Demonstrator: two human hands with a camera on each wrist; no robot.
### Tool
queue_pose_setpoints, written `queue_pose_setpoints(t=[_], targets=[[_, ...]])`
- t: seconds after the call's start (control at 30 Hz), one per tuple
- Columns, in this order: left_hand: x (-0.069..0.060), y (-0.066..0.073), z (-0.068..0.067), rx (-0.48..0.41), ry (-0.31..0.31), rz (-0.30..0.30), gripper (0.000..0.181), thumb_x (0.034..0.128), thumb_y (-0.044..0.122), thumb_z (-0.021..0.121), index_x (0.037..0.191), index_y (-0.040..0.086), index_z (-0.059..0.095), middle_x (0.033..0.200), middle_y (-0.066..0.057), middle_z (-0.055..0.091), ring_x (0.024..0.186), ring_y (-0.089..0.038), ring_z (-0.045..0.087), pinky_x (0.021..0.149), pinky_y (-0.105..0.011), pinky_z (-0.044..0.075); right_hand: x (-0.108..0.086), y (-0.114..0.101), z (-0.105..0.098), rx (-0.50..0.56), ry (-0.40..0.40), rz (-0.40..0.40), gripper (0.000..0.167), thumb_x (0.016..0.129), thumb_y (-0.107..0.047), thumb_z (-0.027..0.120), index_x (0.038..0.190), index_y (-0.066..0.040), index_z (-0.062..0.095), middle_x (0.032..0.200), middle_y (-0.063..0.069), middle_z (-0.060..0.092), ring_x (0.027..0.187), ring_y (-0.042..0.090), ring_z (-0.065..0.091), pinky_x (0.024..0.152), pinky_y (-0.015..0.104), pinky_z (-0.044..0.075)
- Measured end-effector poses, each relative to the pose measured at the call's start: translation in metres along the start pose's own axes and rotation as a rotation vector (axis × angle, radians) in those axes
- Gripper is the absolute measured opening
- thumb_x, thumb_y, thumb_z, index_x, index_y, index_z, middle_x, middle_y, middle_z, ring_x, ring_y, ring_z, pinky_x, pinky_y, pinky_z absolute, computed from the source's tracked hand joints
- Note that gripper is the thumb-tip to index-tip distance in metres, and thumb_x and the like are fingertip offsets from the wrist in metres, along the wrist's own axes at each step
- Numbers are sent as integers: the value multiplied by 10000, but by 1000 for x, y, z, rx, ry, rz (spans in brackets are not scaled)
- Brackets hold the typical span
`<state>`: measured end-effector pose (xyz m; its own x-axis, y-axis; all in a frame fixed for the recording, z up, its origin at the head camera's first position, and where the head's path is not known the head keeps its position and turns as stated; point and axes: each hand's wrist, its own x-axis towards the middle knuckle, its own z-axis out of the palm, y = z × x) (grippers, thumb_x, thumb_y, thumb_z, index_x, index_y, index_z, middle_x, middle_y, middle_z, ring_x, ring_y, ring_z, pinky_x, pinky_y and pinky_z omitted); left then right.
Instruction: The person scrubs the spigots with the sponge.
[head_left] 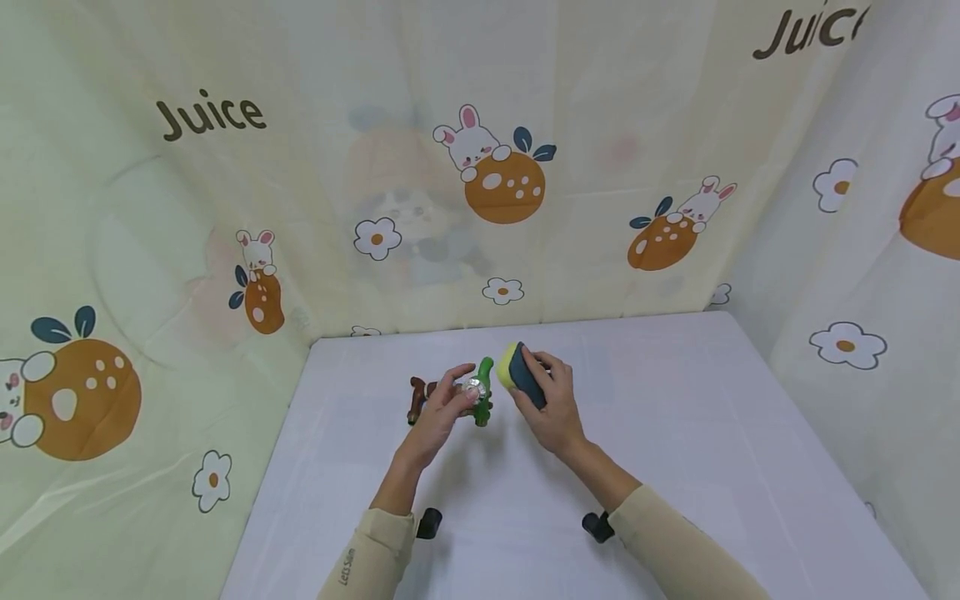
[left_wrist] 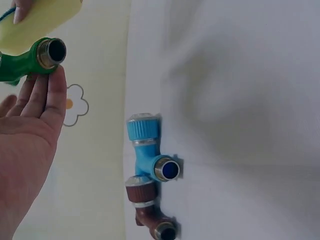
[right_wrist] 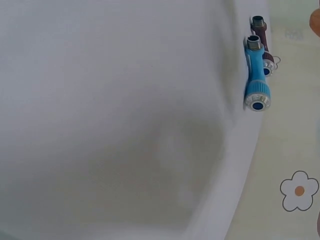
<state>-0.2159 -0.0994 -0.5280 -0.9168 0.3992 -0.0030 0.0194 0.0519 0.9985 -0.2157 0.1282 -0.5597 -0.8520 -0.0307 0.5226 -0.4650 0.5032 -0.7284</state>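
Gripping, left side: the left hand (head_left: 438, 412) pinches the green fitting (head_left: 482, 410) between thumb and fingers around its silvery cap (head_left: 474, 386); the left wrist view shows the fingers pressed together beneath the fitting.
Gripping, right side: the right hand (head_left: 555, 406) pinches the sponge (head_left: 528, 379), yellow on one part and dark blue on the other, between thumb and fingers.
Green fitting's place: raised above the white tabletop (head_left: 675, 417), just left of the sponge, with a narrow gap showing between them in the head view.
Neighbours: the blue fitting (left_wrist: 146, 159) and the brown fitting (left_wrist: 148, 214) lie close together on the tabletop; whether they touch cannot be told.
Slip risk: the green fitting looks rounded and smooth, so a sideways push on one end could twist it out of a light pinch.
Snag risk: the sponge looks soft and could catch or tear on the threaded metal end (left_wrist: 51, 52) if pressed hard there.
Knock risk: a dropped green fitting, or a low sweep of the left hand, could shove the brown fitting just beside it.
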Motion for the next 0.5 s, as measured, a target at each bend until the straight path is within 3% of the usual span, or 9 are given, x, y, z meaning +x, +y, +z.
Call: queue_pose_setpoints(t=[0.13,0.27,0.5], targets=[[0,2,1,-82,16,-22,689,1055,300,591,1642,255,231,1278,-189,611,1135,-266,690,1103,-507,510,-6,-1,2,47,-45,-30,673,953,-212,711,1576,-161,462,1467,129,487,1265,273,446,938,475,509],[0,3,2,-126,24,-26,735,1037,238,626,1643,291,213,1311,-177,576,1134,-232,686,1093,-519,517,-11,-3,2,65,-96,-86,665,959,-205,693,1577,-148,456,1462,119,509,1304,249,478,995,469,538],[1,-2,3,-133,84,6,749,967,127,714,1578,147,281,1393,-193,515,1077,-208,702,978,-416,597,-14,-6,6,67,-123,-179,679,949,-199,672,1586,-162,439,1455,100,513,1294,228,490,1014,412,547]])
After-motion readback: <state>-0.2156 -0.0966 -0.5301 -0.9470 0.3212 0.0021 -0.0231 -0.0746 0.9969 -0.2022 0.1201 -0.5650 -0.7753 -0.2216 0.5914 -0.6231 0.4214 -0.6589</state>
